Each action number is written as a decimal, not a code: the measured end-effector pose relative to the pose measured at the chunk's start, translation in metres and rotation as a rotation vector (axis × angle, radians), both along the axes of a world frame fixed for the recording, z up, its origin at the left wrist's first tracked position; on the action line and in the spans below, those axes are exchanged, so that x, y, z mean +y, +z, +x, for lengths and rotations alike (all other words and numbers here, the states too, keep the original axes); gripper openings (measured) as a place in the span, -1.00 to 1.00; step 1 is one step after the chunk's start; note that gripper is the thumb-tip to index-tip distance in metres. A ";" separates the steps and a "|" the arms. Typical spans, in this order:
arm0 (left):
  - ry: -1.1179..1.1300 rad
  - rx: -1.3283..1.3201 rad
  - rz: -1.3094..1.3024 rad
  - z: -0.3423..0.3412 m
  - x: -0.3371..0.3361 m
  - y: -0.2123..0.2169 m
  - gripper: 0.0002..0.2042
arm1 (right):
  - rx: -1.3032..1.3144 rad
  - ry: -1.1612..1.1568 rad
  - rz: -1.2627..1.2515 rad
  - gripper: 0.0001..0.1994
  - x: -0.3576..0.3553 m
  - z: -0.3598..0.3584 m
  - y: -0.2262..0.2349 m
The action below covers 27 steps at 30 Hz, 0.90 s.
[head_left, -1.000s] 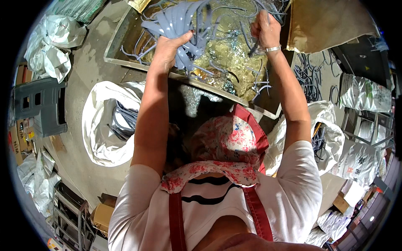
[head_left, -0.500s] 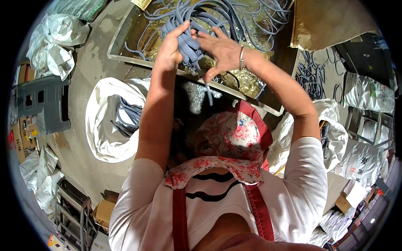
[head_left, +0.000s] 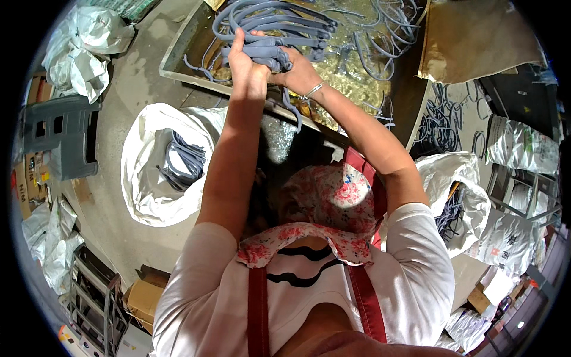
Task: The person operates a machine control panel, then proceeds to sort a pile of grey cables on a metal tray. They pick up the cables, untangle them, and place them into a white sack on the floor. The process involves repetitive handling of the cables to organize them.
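Note:
A bundle of curved grey-blue rubbery strips [head_left: 270,22] is held above a shallow metal tray. My left hand [head_left: 245,66] grips it from the left, thumb pointing up. My right hand [head_left: 299,72] closes around the bundle's lower right part, its fingertips partly hidden behind the strips. One loose strip [head_left: 290,110] dangles below my hands over the near rim. In the tray [head_left: 193,83] lies shiny yellowish liquid, with more thin grey strips [head_left: 380,41] along the right side.
At the left stands an open white sack [head_left: 140,202] holding grey strips; another white sack [head_left: 470,223] is on the right. Dark strips [head_left: 437,128] pile beside the tray. A brown cardboard sheet [head_left: 476,44] covers its right corner. A grey plastic stool [head_left: 65,140] sits far left.
My right hand, spread beside the bundle before, has closed onto it. The bundle has turned, its loops now fanning to the right with ends lined up.

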State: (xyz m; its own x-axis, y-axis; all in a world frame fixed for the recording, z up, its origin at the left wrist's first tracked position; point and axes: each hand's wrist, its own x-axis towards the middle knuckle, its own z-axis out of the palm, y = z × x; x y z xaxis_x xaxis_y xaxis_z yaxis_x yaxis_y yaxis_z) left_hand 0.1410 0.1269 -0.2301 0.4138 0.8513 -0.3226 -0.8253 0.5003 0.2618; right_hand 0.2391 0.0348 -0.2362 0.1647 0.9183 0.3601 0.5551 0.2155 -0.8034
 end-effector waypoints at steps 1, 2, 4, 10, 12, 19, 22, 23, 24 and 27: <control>-0.005 -0.037 -0.017 -0.002 -0.001 0.004 -0.76 | 0.132 0.066 -0.176 -0.49 0.001 -0.001 0.002; -0.011 -0.074 -0.035 -0.004 -0.002 0.007 -0.76 | 0.264 0.130 -0.351 -0.49 0.000 0.001 0.006; -0.009 -0.031 0.021 -0.006 -0.008 0.018 -0.78 | 0.042 0.072 -0.586 -0.61 0.001 0.006 0.021; 0.037 0.096 0.141 0.011 -0.029 0.035 -0.82 | -0.465 -0.043 -0.568 -0.65 -0.025 0.023 0.064; 0.076 0.197 0.130 0.018 -0.042 0.051 -0.83 | -0.670 -0.055 -0.757 -0.70 -0.033 0.026 0.080; 0.120 0.335 0.181 -0.017 -0.020 0.060 -0.88 | -1.000 -0.368 -1.068 -0.77 -0.133 0.126 0.103; -0.006 0.231 0.136 -0.021 -0.015 0.059 -0.85 | -1.038 -0.637 -1.070 -0.61 -0.211 0.215 0.117; -0.023 0.230 0.134 -0.021 -0.014 0.058 -0.85 | -1.084 -0.714 -1.093 -0.55 -0.229 0.224 0.124; -0.043 0.226 0.133 -0.021 -0.014 0.056 -0.85 | -1.103 -0.735 -1.054 -0.51 -0.240 0.226 0.124; -0.087 0.208 0.116 -0.022 -0.018 0.061 -0.86 | -1.010 -0.794 -0.900 -0.45 -0.251 0.241 0.109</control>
State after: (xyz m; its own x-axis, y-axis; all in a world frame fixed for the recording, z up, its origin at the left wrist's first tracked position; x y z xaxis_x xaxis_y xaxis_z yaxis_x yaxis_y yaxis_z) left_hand 0.1191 0.1093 -0.1693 0.4223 0.8516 -0.3106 -0.7024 0.5240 0.4817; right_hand 0.4797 -0.2164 -0.1273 0.7299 0.6833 0.0183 0.6569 -0.7086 0.2577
